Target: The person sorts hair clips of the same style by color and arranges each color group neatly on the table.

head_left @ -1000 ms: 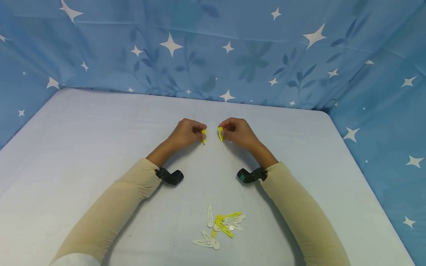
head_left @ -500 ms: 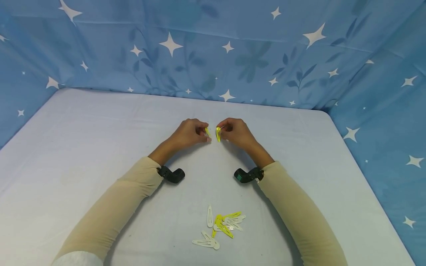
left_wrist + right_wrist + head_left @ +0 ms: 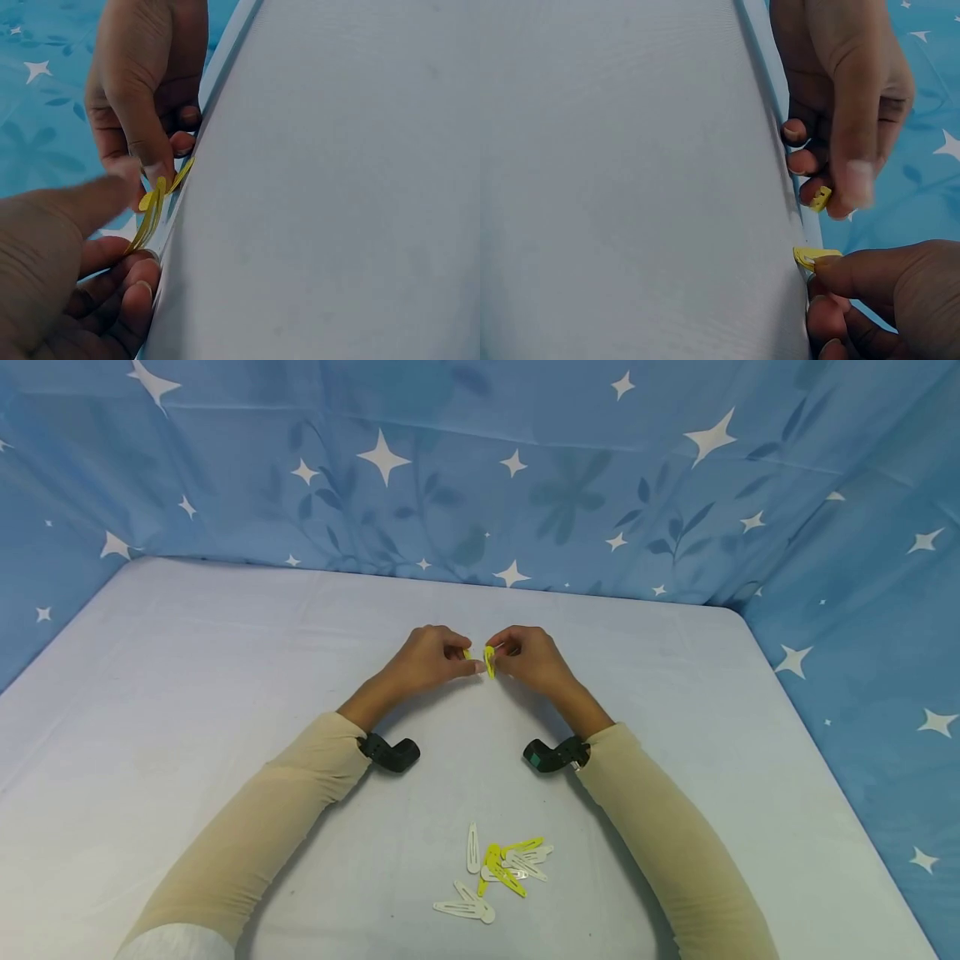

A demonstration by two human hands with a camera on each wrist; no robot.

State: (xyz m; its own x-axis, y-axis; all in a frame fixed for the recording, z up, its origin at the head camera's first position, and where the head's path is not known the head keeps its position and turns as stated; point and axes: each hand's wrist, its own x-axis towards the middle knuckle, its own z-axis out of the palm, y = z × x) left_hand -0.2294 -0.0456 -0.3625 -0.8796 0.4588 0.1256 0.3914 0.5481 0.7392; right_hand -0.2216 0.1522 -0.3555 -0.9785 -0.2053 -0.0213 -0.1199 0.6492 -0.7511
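My left hand (image 3: 427, 660) holds a yellow snap hair clip (image 3: 144, 229) at its fingertips. The thumb is lifted off this clip, blurred in the left wrist view, and reaches toward the other hand. Facing it, my right hand (image 3: 532, 662) pinches a second yellow hair clip (image 3: 807, 257) between thumb and fingers, its rounded end sticking out. Both hands meet over the far middle of the table, the two clips only a small gap apart. Fingers cover much of the left clip in the head view.
A loose pile of white hair clips (image 3: 472, 847) and yellow hair clips (image 3: 506, 878) lies near the front of the white-covered table (image 3: 187, 693). Black wrist cameras (image 3: 393, 755) sit on both wrists. A blue star-patterned curtain (image 3: 450, 510) hangs behind and at the sides.
The hands have come closer together, each with its yellow hair clip. My left thumb has straightened toward the right hand. The pile has stayed put.
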